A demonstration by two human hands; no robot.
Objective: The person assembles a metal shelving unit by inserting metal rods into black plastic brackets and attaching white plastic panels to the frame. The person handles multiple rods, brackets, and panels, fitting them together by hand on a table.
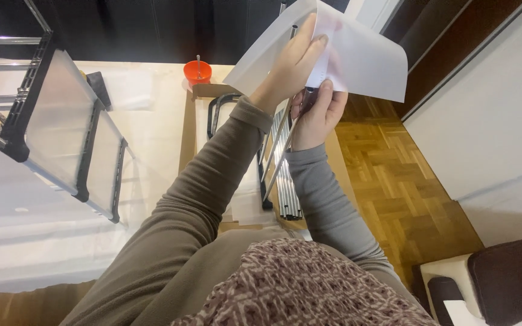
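White, smooth paper sheet point(357, 57) is pinched by the left hand point(291, 66); the right hand point(316, 115) grips thin metal rods point(282, 151).

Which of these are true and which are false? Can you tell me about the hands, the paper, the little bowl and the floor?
1. Both hands hold a white sheet of paper. True: the left hand and right hand grip it.
2. The small bowl on the table is blue. False: it is orange.
3. A metal rod is held in the right hand. True.
4. The floor is carpet. False: it is wooden parquet.
5. A shelf frame with frosted panels stands right of the hands. False: it is on the left.
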